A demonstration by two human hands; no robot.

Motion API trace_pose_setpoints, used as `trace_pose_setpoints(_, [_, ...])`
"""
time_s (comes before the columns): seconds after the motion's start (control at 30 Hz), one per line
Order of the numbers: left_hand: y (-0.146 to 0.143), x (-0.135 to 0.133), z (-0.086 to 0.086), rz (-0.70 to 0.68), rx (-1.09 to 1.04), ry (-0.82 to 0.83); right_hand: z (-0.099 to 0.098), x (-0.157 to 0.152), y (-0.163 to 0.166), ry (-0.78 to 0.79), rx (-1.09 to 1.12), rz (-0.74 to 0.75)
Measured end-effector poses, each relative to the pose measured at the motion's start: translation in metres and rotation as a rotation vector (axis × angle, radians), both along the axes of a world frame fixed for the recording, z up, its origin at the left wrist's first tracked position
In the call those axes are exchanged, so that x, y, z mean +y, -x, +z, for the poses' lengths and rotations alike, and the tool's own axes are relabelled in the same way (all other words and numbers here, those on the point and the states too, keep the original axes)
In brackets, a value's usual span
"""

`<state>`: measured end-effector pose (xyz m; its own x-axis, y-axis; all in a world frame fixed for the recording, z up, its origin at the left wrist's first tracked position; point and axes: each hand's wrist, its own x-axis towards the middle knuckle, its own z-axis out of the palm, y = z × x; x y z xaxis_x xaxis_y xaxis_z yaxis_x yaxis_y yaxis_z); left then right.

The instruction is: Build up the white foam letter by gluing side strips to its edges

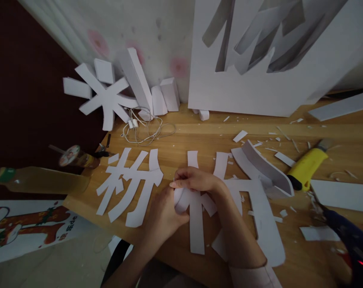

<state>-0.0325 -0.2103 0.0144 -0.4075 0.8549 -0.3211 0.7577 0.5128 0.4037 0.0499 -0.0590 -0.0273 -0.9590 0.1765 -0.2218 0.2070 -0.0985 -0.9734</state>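
White piece (182, 201) between 2 hands (166, 212)

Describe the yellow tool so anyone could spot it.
On the wooden table, right of the right hand, find the curved white piece. Beside its right end lies the yellow tool, black at one end, its bright colour unlike the white scraps.

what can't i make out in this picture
All in the head view:
White piece: partly hidden by the left hand and right hand.
Dark blue tool: blurred, cut off by the right edge.
Yellow tool: its tip is blurred.
Large white board: cut off by the top edge.
Printed sheet: cut off by the left edge.
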Motion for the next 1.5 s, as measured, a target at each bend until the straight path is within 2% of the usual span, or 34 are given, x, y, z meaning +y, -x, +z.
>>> trace_pose_setpoints(0.93, [-0.0013, 0.0019, -0.0002, -0.001, 0.024, 0.05, 0.0039, 0.0003, 0.0007, 0.011, 0.008, 0.003])
trace_pose_setpoints(1.5, [0.0002, 0.0003, -0.004, 0.027, 0.032, 0.04, -0.0035, -0.0005, 0.0018, 0.0, 0.046, 0.002])
